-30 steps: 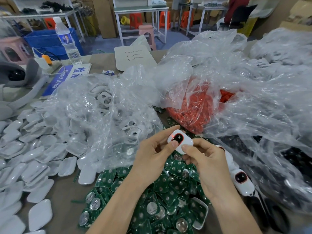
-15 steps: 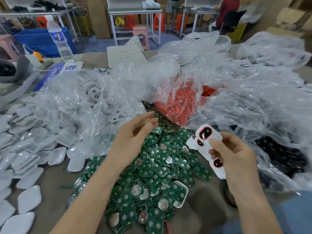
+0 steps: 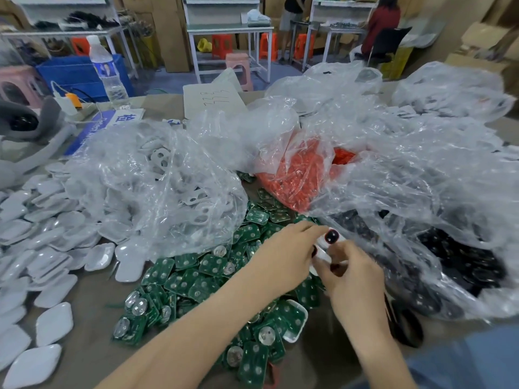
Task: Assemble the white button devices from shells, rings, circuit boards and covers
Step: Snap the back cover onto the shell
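The white plastic button devices (image 3: 328, 242), each with a dark round red-ringed button, sit low between both hands, above the heap of green circuit boards (image 3: 202, 279) on the desk (image 3: 92, 327). The right hand (image 3: 351, 276) grips them from below; half a second ago it held them higher and alone. The left hand (image 3: 286, 256), then hovering spread over the boards, has crossed to touch the top device; whether it pinches I cannot tell. Behind lies the clear bag of orange rings (image 3: 300, 175).
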Demonstrator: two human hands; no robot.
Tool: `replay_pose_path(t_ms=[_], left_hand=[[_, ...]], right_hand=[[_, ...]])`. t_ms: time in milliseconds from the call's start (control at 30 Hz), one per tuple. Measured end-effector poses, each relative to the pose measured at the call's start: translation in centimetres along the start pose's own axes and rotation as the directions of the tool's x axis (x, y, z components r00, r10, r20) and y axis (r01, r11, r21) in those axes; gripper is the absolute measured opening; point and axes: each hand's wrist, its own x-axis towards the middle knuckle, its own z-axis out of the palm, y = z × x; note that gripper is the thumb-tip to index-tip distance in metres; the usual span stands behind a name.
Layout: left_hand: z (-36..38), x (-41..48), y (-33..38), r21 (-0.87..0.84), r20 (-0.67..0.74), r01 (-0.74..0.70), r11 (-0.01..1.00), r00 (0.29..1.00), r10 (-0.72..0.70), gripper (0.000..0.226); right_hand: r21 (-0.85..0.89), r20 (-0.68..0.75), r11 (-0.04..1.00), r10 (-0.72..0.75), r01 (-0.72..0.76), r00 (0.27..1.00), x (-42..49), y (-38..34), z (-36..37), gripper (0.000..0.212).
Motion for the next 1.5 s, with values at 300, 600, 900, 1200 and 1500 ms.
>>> replay_pose_path(t_ms=[300, 600, 900, 1200, 1500], left_hand=[[1.1, 4.0, 1.2, -0.056, 0.057, 0.159, 0.986, 0.986, -0.156, 0.053], [0.4, 5.0, 1.2, -0.036, 0.175, 0.213, 0.976, 0.963, -0.204, 0.043], [1.2, 2.9, 0.7, 0.124, -0.046, 0.072, 0.990, 0.997, -0.066, 0.035], [2.6, 2.1, 1.5, 0.150, -0.074, -0.064, 0.987, 0.994, 0.075, 0.029], [-1.1, 0.7, -0.9, -0.372, -0.314, 0.126, 0.920, 0.915, -0.252, 0.020]], right_hand=[[-0.248, 0.121, 0.969, 0.015, 0.015, 0.992, 1.9, 1.8, -0.9, 0.071], [-0.165, 0.121, 0.969, -0.167, 0.186, 0.978, 2.1, 1.6, -0.7, 0.073], [0.053, 0.078, 0.947, -0.320, 0.317, 0.944, 2.2, 2.2, -1.5, 0.058], [-0.216, 0.287, 0.946, -0.174, 0.240, 0.942, 2.5, 3.6, -3.8, 0.045], [0.011, -0.012, 0.992, -0.129, 0.130, 0.992, 2.6, 3.9, -4.3, 0.026]])
